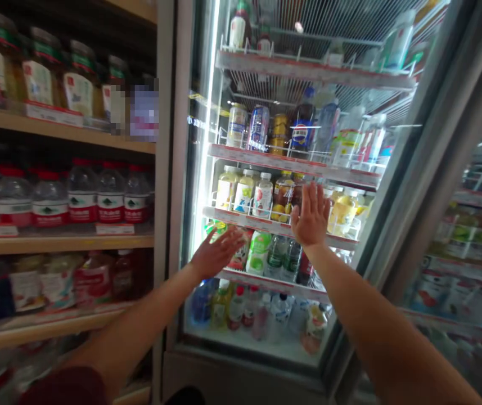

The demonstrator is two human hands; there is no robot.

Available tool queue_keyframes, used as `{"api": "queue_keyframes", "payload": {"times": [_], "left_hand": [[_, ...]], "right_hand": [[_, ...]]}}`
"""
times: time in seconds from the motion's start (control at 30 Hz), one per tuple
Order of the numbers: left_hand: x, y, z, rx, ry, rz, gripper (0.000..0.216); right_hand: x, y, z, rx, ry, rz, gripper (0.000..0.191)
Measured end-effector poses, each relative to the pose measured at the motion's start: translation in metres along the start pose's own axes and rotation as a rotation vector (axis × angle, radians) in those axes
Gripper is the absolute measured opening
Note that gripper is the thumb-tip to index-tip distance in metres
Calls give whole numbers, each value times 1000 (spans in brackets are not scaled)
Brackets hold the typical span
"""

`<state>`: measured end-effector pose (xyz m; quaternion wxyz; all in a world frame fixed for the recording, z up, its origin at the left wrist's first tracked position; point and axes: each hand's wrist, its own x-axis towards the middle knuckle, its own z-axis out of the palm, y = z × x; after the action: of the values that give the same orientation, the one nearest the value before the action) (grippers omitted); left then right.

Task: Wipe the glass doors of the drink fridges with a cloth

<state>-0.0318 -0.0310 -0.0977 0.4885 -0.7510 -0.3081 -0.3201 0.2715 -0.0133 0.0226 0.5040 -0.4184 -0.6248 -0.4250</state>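
Observation:
Both arms reach out toward a lit drinks fridge, whose glass front carries faint reflections. My left hand has its fingers stretched out and holds nothing. It overlaps the lower shelf, close to a green-labelled bottle. Higher and to the right is my right hand, raised with its back toward me, fingers extended, nothing in it. Behind it, a bottle of brown drink and pale yellow bottles line the shelf. I cannot tell whether either hand touches the glass.
Wooden shelves on the left hold red-capped water bottles and tea bottles. A thick metal frame separates this fridge from another stocked one at right. Cans and a dark cola bottle stand higher up.

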Motion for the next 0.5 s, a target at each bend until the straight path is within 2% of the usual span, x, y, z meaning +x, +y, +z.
{"api": "queue_keyframes", "payload": {"times": [0.07, 0.13, 0.2, 0.27, 0.33, 0.4, 0.43, 0.5], "left_hand": [[29, -33, -13, 39, 26, -221, 47], [57, -60, -22, 69, 63, -378, 54], [69, -65, -22, 87, 85, -438, 57], [61, -46, -15, 90, 84, -373, 55], [43, -20, -5, 62, 48, -154, 54], [34, -6, -2, 23, -5, 62, 54], [36, -8, -3, 10, -25, 118, 55], [56, -28, -11, 7, -20, 63, 56]], "right_hand": [[-21, -3, 4, -17, -20, -23, 67], [-38, -2, 8, -41, -17, -58, 68], [-48, 1, 10, -62, 13, -94, 69], [-53, 2, 11, -77, 44, -120, 70], [-55, 2, 12, -80, 58, -131, 71], [-57, 2, 12, -66, 54, -129, 71], [-57, 2, 12, -55, 49, -128, 71], [-58, 2, 11, -36, 42, -128, 72]]}}
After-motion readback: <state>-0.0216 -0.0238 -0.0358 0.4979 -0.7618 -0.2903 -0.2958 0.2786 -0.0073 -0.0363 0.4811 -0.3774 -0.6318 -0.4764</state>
